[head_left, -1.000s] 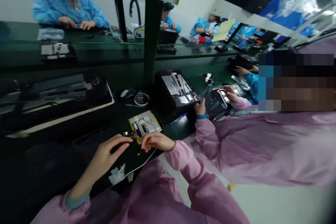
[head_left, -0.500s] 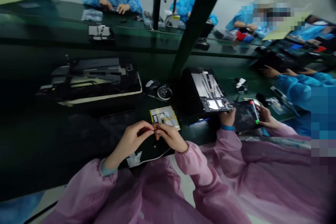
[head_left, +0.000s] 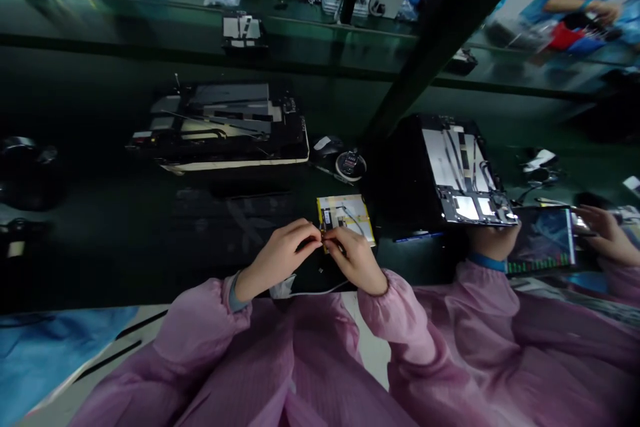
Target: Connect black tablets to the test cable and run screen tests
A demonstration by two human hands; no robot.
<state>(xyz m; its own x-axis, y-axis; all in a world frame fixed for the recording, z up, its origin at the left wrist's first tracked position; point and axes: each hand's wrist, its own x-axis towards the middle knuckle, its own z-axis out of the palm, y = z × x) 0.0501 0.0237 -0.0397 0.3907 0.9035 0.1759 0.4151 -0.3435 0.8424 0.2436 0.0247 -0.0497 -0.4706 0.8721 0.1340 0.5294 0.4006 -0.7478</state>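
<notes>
A flat silver panel with yellow taped edges and a thin cable across it, like a battery pack (head_left: 357,208), lies on the dark green bench. At its near left edge, the fingertips of my left hand (head_left: 285,250) are pinched together. My right hand (head_left: 356,257) pinches at the same spot from the right, its fingers overlapping the panel's near edge. Whatever small piece sits between the fingertips is too small to make out. Just below the hands, a tiny light-coloured bit (head_left: 321,270) rests on the bench, and near my left wrist lies a crumpled clear plastic piece (head_left: 283,287).
Stacked black device housings (head_left: 230,127) lie beyond on the left; another opened housing stack (head_left: 463,167) stands right. A tape roll (head_left: 351,165) and a blue pen (head_left: 417,237) are nearby. A co-worker's hand (head_left: 607,230) holds a screen panel (head_left: 543,240). A dark post (head_left: 440,47) slants across.
The view has swung left and down, so the bench items appear farther right. Both my hands remain pinched together, now at the panel's left edge. The co-worker's screen panel has tilted.
</notes>
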